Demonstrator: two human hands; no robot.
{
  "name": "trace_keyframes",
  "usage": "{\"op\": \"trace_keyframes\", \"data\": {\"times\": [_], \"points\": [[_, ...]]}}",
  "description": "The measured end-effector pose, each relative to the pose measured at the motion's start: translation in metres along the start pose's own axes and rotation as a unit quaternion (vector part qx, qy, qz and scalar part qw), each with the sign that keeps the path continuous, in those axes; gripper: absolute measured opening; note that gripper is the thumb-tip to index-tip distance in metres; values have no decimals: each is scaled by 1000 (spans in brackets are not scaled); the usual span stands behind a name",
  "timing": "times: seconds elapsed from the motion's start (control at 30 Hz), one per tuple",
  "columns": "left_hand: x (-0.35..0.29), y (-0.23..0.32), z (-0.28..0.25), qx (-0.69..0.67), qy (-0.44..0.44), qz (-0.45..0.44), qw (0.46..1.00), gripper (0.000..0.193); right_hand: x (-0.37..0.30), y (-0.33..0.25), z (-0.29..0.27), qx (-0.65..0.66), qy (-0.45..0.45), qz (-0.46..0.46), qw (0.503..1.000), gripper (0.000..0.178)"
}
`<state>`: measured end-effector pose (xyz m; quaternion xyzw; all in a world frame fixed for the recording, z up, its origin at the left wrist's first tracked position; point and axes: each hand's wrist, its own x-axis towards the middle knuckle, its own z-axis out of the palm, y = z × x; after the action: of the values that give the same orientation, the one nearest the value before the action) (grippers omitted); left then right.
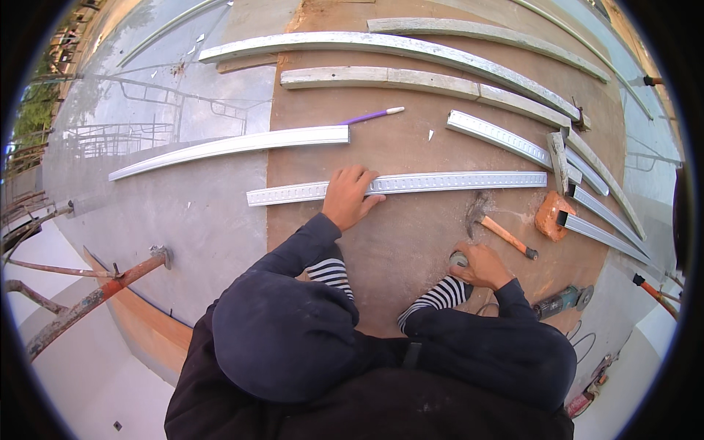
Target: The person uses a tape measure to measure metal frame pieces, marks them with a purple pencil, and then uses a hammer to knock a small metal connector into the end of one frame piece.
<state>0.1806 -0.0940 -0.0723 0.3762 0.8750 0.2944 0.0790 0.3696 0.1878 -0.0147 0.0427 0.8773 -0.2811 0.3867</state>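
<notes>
I crouch over a brown board [411, 242] lying on a concrete floor. My left hand [347, 196] presses flat on a long perforated grey metal strip [455, 181] that runs left to right across the board. My right hand [480, 265] is closed around a small grey round object [458, 259] near my right foot; what it is I cannot make out. A hammer [497, 226] with an orange handle lies on the board just beyond my right hand. My feet in black-and-white striped socks [440, 295] rest on the board.
More metal strips [235, 145] and pale wooden battens [381, 76] lie farther out. A purple-and-white pen [374, 115] sits between them. An orange brick [551, 214] and an angle grinder [563, 299] are at the right. Rusty scaffold pipes [95, 297] stand at the left.
</notes>
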Motion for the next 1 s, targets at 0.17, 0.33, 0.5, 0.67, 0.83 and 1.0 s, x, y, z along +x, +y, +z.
{"op": "trace_keyframes", "data": {"times": [0.17, 0.33, 0.5, 0.67, 0.83, 1.0], "points": [[13, -22, -23, 42, 55, 3, 998, 38, 13, -31, 26, 208, 9, -46, 977, 42], [28, -77, -61, 214, 120, -47, 968, 44, 21, -24, 28, 126, 88, -52, 987, 37], [36, -104, -76, 194, 3, -45, 980, 44, 24, -15, 6, 95, 208, -40, 973, 31], [39, -93, -102, 191, 22, -8, 981, 42, 45, -16, -26, -30, 406, -108, 907, 43], [60, -65, -154, 164, 34, 15, 986, 45, 81, -9, -30, -111, 415, -135, 893, 52], [63, -51, -216, 179, 66, 18, 981, 46, 99, -2, -32, -57, 385, -180, 904, 50]]}}
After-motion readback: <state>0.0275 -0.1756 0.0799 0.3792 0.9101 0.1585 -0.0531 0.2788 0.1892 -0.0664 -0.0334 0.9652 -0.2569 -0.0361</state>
